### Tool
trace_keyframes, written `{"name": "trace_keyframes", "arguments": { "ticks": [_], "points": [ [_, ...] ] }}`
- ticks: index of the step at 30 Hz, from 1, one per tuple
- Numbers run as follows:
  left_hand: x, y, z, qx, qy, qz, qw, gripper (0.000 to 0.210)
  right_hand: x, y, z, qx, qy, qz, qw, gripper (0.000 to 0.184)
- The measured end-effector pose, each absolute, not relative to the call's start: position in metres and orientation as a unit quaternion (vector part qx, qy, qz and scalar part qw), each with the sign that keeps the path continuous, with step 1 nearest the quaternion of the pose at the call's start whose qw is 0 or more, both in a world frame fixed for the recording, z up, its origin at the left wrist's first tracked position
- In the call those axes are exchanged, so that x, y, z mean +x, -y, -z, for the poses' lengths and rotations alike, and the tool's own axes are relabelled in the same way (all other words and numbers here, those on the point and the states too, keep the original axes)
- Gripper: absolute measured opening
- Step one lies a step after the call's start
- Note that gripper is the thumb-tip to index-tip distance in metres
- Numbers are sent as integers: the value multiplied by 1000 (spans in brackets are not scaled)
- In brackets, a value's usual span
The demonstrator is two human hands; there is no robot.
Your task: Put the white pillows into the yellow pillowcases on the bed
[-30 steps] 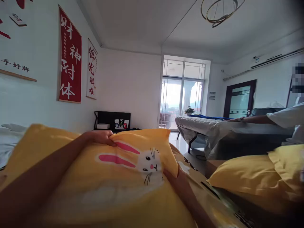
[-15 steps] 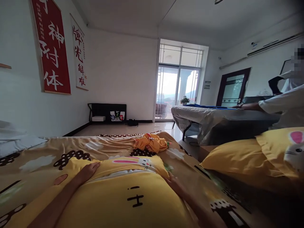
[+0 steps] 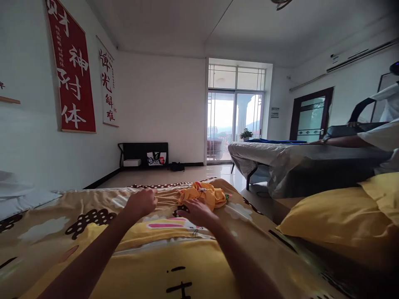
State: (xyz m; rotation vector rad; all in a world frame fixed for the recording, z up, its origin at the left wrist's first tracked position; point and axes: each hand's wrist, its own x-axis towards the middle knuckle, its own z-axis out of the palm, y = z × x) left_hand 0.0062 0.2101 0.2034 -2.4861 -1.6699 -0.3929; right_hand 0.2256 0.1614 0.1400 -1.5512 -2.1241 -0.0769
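A yellow pillow (image 3: 143,265) with black "Hi" lettering lies in front of me on a patterned blanket (image 3: 46,249). Along its far side runs a yellow flap (image 3: 137,236) with a rabbit print, and a strip of white shows between the two. My left hand (image 3: 141,203) is above the blanket past the flap, its fingers loosely bent and nothing visible in them. My right hand (image 3: 199,212) reaches over the rabbit print, fingers stretched to the left. Just beyond it is a crumpled orange cloth (image 3: 215,194); whether the fingertips touch it I cannot tell.
More yellow pillows (image 3: 333,207) are piled at the right. Behind them a person in a white sleeve (image 3: 382,135) leans over a plastic-covered table (image 3: 280,153) with blue cloth on it. White fabric (image 3: 21,195) lies at the far left.
Both hands have left the sides of the pillow's far edge and moved forward and inward, nearer the orange cloth. The view has tilted up slightly. The person at the right has shifted.
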Motion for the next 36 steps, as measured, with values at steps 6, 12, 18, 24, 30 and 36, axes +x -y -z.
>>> {"name": "trace_keyframes", "arguments": {
  "ticks": [6, 12, 18, 24, 30, 36],
  "points": [
    [11, -234, -100, -826, 557, 84, -26, 35, 213, -166, -59, -571, 782, -30, 248, 35],
    [2, -251, -71, -832, 527, 128, -116, 42, 249, -151, -69, -525, 800, -133, 259, 48],
    [0, -219, -89, -808, 464, 360, -42, 42, 259, -137, -74, -528, 811, -139, 211, 69],
    [33, -143, -87, -936, 289, 193, -54, 42, 259, -148, -75, -653, 723, -44, 221, 27],
    [69, -108, -87, -943, 319, 64, -64, 65, 281, -158, -79, -721, 646, 35, 249, 24],
    [111, -136, -112, -927, 365, -84, -10, 62, 293, -156, -83, -704, 645, 22, 297, 27]
  ]
}}
